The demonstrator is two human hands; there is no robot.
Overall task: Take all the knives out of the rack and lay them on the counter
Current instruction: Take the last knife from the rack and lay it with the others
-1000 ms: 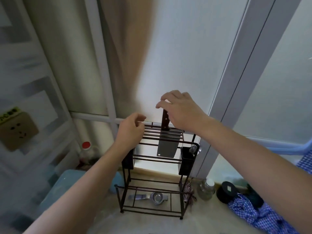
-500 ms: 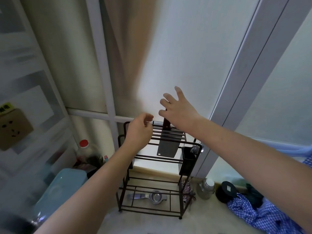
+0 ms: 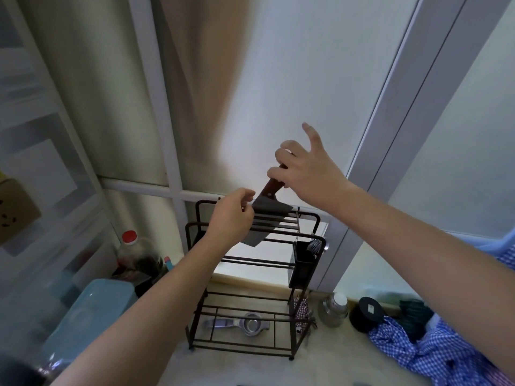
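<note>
Extraction of the first blade is under way and not complete. One broad steel cleaver with a reddish-brown wooden handle [image 3: 266,215] stands tilted in the top rails of the dark metal wire rack [image 3: 252,277], handle leaning up and to the right, the lower corner of the blade hanging below the upper rails. Right hand [image 3: 305,169] is closed on the handle with thumb and near fingers, one finger extended upward and free. Left hand [image 3: 232,218] is curled against the left side of the rack's top rails, touching or just beside the blade's left edge; whether it pinches the rail or the blade cannot be told. No other knife is visible in the slots; a black utensil holder [image 3: 302,264] on the right end of the rack carries a metal item, too small to identify. Pale desk surface [image 3: 242,370] in front of the rack shows no knife laid down. Judgement: the task is at an early stage; the cleaver must clear the rails and be set flat on the desk, and the holder should be checked for further blades. Bottom shelf holds a metal squeezer [image 3: 239,325], not a knife.
</note>
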